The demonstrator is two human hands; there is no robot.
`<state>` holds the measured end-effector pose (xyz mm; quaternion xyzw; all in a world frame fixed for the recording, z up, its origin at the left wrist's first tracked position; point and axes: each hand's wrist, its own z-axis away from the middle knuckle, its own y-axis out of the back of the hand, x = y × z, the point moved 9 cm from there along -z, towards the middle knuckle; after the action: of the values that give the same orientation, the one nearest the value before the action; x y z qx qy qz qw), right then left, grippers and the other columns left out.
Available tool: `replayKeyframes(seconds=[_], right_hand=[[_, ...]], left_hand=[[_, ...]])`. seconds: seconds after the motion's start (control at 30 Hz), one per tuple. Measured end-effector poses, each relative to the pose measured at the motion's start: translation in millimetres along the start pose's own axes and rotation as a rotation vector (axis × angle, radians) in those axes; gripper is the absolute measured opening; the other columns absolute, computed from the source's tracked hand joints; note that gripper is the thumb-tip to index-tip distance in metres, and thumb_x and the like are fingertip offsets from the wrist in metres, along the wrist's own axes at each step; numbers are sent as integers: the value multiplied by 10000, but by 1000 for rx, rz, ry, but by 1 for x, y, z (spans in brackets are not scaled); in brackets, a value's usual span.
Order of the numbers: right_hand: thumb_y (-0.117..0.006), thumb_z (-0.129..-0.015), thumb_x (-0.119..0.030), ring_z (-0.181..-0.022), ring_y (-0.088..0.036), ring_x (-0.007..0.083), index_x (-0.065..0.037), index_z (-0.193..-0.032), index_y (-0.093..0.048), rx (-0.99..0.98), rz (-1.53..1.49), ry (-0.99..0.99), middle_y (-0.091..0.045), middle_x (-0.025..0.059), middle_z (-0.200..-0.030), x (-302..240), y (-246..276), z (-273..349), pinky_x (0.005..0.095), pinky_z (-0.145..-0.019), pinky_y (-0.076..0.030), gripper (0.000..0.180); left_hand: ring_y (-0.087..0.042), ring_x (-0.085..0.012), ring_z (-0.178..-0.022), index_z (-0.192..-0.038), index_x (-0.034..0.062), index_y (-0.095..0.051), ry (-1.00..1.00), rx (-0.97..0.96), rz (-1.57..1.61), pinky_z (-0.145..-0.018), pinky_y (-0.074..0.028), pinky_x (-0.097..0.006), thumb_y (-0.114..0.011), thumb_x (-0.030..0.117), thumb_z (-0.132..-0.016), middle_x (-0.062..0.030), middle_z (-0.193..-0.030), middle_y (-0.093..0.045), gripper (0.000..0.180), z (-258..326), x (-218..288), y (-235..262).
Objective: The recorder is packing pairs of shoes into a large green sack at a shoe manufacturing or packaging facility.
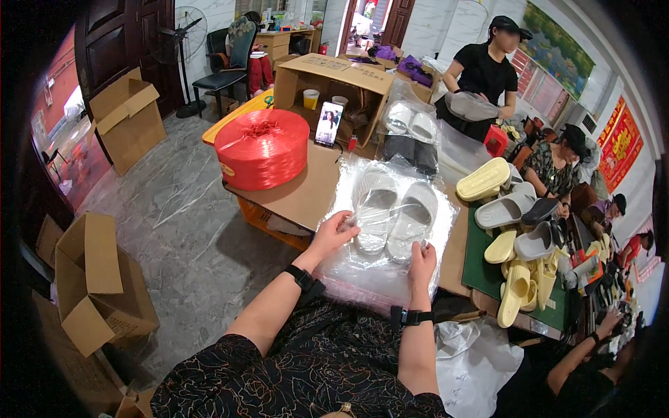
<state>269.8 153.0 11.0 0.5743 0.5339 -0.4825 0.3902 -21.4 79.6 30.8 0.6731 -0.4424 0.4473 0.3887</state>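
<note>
A pair of light grey slide slippers [408,226] lies side by side inside a clear plastic bag [380,275] at the near edge of the table, toes pointing away from me. My left hand [336,233] is closed on the left part of the bag, its thumb and fingers by the heel of the left slipper. On the other side, my right hand [422,263] pinches the plastic beside the right slipper's heel. Just beyond are bagged dark slippers [411,153] and bagged white slippers [412,120].
A big red roll of plastic twine [261,150] and a propped phone [328,124] stand left of the bag. Behind is a cardboard box [334,73] on its side with cups. Loose yellow slippers [514,292] and grey ones pile up on the right. Several people work there.
</note>
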Motion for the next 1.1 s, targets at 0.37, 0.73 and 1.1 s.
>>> replayKeyframes(seconds=[0.37, 0.73, 1.1], right_hand=[[-653, -912, -142, -709, -456, 46, 71, -1118, -550, -35, -6, -9, -571, -8, -836, 1, -4, 0, 212, -611, -362, 314], [-687, -900, -157, -763, -515, 95, 115, -1229, -495, -74, 39, -58, -605, 66, -913, 5, -3, -1, 240, -657, -429, 468], [-685, -902, -156, -723, -482, 74, 103, -1219, -505, -71, 3, -38, -577, 29, -851, 1, -3, 0, 222, -623, -396, 446]], left_hand=[[-592, -88, -872, -1262, -44, -522, 11, -1, 6, -742, -504, -247, -737, 195, -872, -54, -1041, -635, 505, 0, -2, 2], [-598, -96, -885, -1258, -41, -525, 27, -1, 58, -749, -510, -253, -739, 186, -869, -59, -1033, -643, 499, 1, -4, 2], [-596, -105, -889, -1257, -44, -530, 24, 6, -35, -766, -504, -268, -742, 218, -864, -64, -1017, -652, 517, 2, 4, 3]])
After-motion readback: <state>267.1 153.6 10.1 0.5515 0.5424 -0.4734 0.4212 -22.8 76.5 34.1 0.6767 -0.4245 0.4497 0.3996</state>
